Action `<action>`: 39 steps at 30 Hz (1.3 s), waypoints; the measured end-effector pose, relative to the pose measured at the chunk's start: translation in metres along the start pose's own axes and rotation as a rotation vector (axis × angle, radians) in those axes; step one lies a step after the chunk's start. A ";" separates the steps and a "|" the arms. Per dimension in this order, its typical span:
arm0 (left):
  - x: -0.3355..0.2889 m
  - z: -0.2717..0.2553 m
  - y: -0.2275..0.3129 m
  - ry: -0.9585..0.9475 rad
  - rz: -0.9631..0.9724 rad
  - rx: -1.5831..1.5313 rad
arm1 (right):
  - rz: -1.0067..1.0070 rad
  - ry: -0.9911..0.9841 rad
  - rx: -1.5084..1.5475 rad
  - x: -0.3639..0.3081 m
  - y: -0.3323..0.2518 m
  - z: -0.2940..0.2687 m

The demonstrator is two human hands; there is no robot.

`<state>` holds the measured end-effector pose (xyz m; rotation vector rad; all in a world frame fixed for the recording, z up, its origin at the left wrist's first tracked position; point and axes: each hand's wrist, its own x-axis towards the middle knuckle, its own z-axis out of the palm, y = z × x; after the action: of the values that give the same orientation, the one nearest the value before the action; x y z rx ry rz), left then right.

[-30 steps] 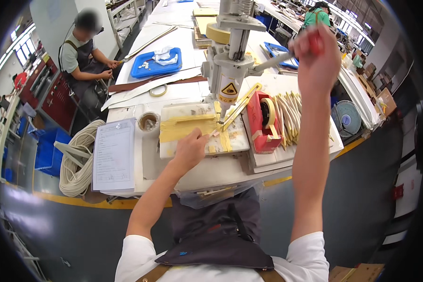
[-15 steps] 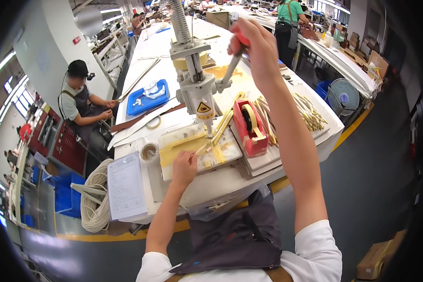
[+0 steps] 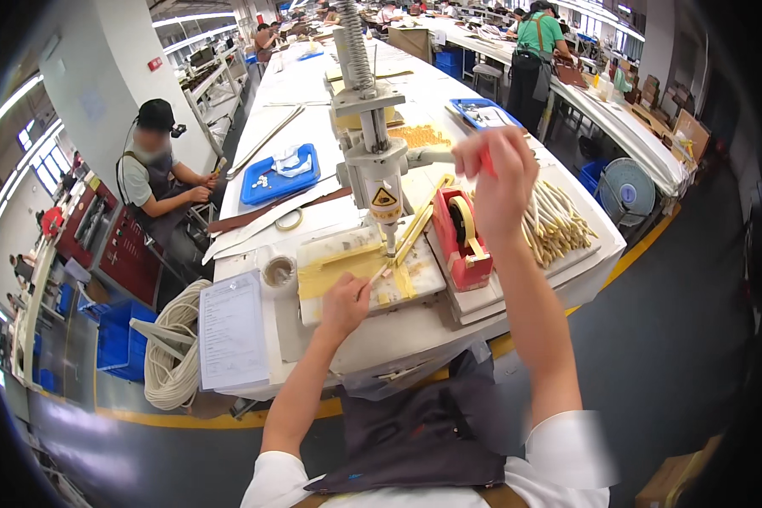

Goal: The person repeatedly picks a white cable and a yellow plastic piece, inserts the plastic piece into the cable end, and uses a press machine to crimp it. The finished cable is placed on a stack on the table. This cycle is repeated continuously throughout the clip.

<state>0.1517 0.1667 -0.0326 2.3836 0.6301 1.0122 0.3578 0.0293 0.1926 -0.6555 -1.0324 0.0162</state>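
A grey hand press (image 3: 372, 161) with a coiled spring stands before me at the table's near edge. My right hand (image 3: 498, 173) is closed round its red-ended lever (image 3: 432, 156), out to the right of the press. Below the press, my left hand (image 3: 347, 303) pinches a thin pale cord (image 3: 379, 273), whose far end lies at the narrow tip of the press. Under that tip is a white board (image 3: 432, 288) partly covered with yellow tape (image 3: 322, 278). The contact between tip and cord is too small to make out.
Right of the board stands a red tape dispenser (image 3: 470, 269), beside a heap of pale cords (image 3: 559, 220). A blue tray (image 3: 281, 182), a tape roll (image 3: 289, 220) and a paper sheet (image 3: 231, 330) lie leftward. A co-worker (image 3: 165, 182) sits at the left edge.
My right hand has swung the lever down from high up to about level. My left hand stays by the board with the cord. The whole view has shifted slightly.
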 end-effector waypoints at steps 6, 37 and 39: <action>-0.002 -0.001 0.001 -0.007 -0.001 0.018 | -0.161 -0.086 -0.017 -0.050 0.002 -0.018; 0.000 -0.015 -0.028 0.105 -0.500 -0.851 | 0.504 -0.566 -1.124 -0.161 0.126 -0.045; 0.001 -0.016 -0.023 0.116 -0.507 -0.832 | 0.562 -0.604 -1.088 -0.155 0.143 -0.045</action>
<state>0.1346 0.1891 -0.0357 1.3628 0.6405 0.9336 0.3525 0.0749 -0.0185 -2.0117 -1.3729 0.1580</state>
